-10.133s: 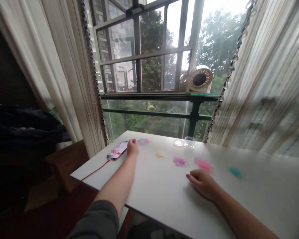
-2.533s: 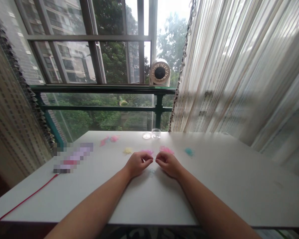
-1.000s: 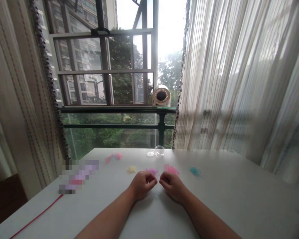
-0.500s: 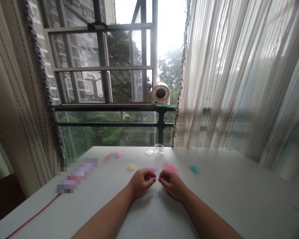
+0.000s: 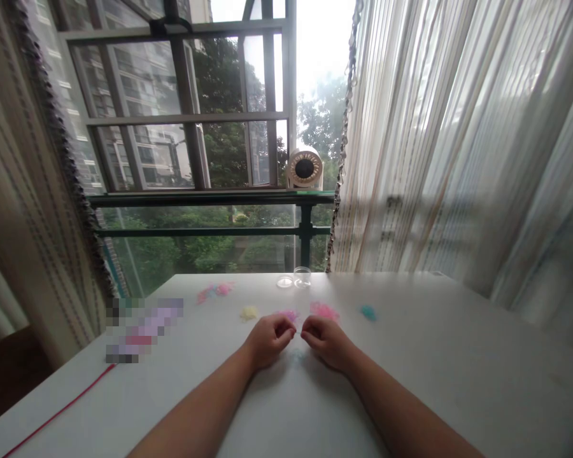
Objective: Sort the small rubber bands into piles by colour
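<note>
My left hand (image 5: 270,340) and my right hand (image 5: 328,342) face each other above the white table (image 5: 434,369), fingertips a small gap apart. Both are closed in a pinch; whatever they hold is too small to make out. Just beyond my left hand lies a purple pile of small pieces (image 5: 289,315), partly covered by it. A pink pile (image 5: 325,310) is behind my right hand. Below the gap between the hands sits a faint pale-blue cluster (image 5: 297,356). Further out are a yellow pile (image 5: 249,312) on the left and a teal pile (image 5: 368,312) on the right.
A clear round container (image 5: 302,278) and a clear lid (image 5: 284,282) stand near the far edge. Mixed pink and blue pieces (image 5: 216,291) lie at the back left. A blurred purple object (image 5: 153,324) with a red cord is at left. Beyond are a small fan (image 5: 304,168), window and curtains.
The whole view has shifted slightly, so the scene sits a little higher and further left. My hands keep nearly the same pinched pose, close together.
</note>
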`<state>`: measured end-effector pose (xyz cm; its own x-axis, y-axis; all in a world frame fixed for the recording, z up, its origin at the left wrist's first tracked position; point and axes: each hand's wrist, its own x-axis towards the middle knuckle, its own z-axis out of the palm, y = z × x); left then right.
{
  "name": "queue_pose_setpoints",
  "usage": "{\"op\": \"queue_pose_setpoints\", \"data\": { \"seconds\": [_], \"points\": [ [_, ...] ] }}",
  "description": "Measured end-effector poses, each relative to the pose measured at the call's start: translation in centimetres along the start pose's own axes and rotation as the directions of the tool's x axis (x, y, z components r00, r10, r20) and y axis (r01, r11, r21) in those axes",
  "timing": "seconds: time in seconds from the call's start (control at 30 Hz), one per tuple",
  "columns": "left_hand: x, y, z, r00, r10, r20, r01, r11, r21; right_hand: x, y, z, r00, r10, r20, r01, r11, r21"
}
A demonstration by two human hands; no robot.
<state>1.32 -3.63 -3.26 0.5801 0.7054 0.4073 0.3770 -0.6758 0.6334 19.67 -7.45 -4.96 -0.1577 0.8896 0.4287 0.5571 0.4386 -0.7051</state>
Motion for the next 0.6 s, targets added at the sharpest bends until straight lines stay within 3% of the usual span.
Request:
{"op": "queue_pose_setpoints", "data": {
  "seconds": [0.6],
  "points": [
    [0.0,0.5,-0.4,0.999,-0.015,0.046,0.015,1.000,0.011,0.0,-0.5,-1.0,0.999,-0.020,-0.034,0.017,0.997,-0.072]
  ]
}}
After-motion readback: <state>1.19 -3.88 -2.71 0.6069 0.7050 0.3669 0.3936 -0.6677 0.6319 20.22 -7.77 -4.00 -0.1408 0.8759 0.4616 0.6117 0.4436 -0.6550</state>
